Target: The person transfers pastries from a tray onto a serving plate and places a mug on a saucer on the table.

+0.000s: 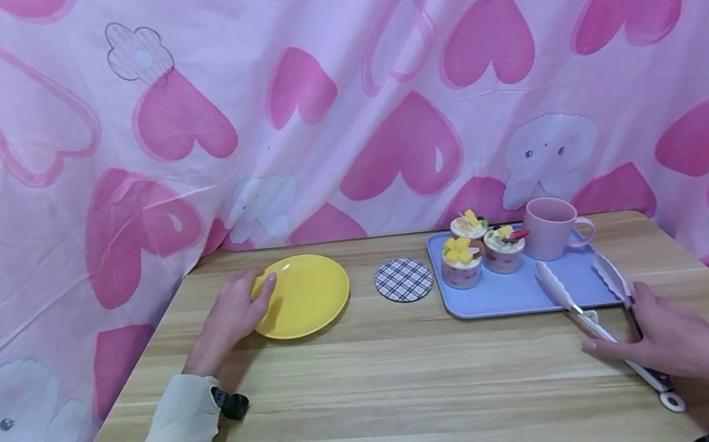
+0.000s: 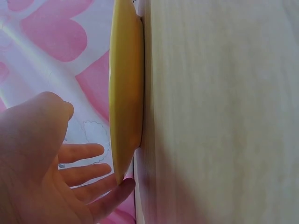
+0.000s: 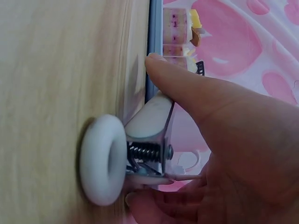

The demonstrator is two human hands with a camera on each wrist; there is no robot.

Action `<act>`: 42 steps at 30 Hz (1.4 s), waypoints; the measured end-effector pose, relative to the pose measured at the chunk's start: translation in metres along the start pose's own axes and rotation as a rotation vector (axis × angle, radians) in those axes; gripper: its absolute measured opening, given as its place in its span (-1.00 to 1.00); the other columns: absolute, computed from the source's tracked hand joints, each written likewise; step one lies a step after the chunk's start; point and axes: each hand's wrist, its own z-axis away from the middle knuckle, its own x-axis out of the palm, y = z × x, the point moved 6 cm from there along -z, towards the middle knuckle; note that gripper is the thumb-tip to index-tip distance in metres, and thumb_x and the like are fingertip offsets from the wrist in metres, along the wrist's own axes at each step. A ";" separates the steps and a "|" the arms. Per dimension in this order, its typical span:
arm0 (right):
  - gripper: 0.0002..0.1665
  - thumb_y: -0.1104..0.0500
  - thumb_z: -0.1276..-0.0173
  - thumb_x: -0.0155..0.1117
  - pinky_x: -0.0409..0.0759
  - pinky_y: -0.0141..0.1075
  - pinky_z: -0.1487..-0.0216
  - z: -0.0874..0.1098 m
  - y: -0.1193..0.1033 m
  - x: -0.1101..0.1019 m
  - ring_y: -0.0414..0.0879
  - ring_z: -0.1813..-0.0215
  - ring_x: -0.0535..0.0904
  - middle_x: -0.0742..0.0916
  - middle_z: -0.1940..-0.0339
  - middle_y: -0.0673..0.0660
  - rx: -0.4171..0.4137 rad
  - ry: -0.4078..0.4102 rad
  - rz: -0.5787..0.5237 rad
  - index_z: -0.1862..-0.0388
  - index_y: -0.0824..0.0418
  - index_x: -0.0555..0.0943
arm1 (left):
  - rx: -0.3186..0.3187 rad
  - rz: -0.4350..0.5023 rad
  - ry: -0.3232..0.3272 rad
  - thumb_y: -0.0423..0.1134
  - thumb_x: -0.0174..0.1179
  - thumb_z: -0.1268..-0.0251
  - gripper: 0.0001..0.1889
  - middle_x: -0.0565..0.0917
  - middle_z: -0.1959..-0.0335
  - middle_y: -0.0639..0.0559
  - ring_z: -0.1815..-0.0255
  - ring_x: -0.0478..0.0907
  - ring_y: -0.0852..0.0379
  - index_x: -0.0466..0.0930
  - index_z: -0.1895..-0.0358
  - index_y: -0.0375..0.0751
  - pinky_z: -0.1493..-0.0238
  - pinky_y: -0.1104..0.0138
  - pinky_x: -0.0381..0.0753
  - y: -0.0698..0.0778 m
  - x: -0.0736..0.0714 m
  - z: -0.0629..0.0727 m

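Note:
My left hand (image 1: 236, 311) is at the left rim of a yellow plate (image 1: 310, 295) on the table. In the left wrist view its fingers reach under the plate's raised rim, with the thumb apart from it. My right hand (image 1: 672, 332) spans a pair of tongs (image 1: 593, 326), the thumb across one arm and the fingers beside the other. The tongs are spread, their white tips over a blue tray (image 1: 508, 297). In the right wrist view their white end ring (image 3: 100, 161) is low by the table; whether the palm touches them is hidden.
Three dessert cups with fruit, one of them a mango-topped cup (image 1: 461, 266), stand on the tray beside a pink mug (image 1: 549, 227). A checked coaster (image 1: 403, 280) lies between plate and tray. A pink heart-patterned cloth (image 1: 307, 104) hangs behind the wooden table (image 1: 385, 403).

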 end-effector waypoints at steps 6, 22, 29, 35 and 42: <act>0.52 -0.53 -0.31 0.41 0.49 -0.22 0.45 -0.001 0.000 0.004 -0.02 0.39 0.54 0.54 0.29 0.35 0.047 -0.063 -0.051 -0.38 0.82 0.04 | -0.027 -0.003 -0.015 0.15 -0.09 -0.75 -0.30 0.50 -0.52 -0.45 -0.58 0.37 -0.42 0.43 -0.53 -0.43 -0.62 -0.26 0.32 -0.004 0.001 -0.001; 0.49 -0.55 -0.33 0.36 0.54 -0.18 0.37 -0.002 0.005 0.004 0.06 0.26 0.55 0.53 0.25 0.35 0.074 -0.101 -0.062 -0.41 0.77 0.05 | -0.016 -0.008 -0.033 -0.14 0.01 -0.75 -0.48 0.61 -0.38 -0.50 -0.42 0.53 -0.42 0.48 -0.44 -0.54 -0.50 -0.24 0.48 -0.004 0.000 -0.003; 0.44 -0.51 -0.40 0.33 0.61 -0.06 0.24 0.001 0.000 0.001 0.16 0.16 0.57 0.63 0.10 0.43 0.008 -0.041 -0.025 -0.47 0.73 0.00 | -0.011 -0.015 -0.038 -0.20 0.03 -0.73 -0.52 0.63 -0.36 -0.50 -0.39 0.56 -0.41 0.50 -0.42 -0.55 -0.48 -0.23 0.51 -0.004 0.000 -0.003; 0.19 -0.44 -0.43 0.37 0.44 -0.13 0.32 0.003 -0.002 -0.003 0.08 0.23 0.54 0.55 0.30 0.15 -0.032 0.032 0.000 -0.37 0.57 0.18 | 0.011 -0.040 -0.025 -0.28 0.04 -0.70 -0.57 0.65 -0.31 -0.50 -0.37 0.57 -0.42 0.53 -0.38 -0.56 -0.47 -0.23 0.51 -0.003 0.000 -0.002; 0.15 -0.39 -0.48 0.35 0.45 -0.18 0.27 0.000 0.000 -0.002 0.08 0.13 0.54 0.55 0.21 0.19 -0.049 0.017 -0.053 -0.40 0.57 0.16 | 0.031 -0.035 -0.005 -0.30 0.04 -0.69 -0.59 0.67 -0.28 -0.50 -0.34 0.59 -0.42 0.56 -0.35 -0.55 -0.46 -0.24 0.52 -0.004 -0.001 -0.001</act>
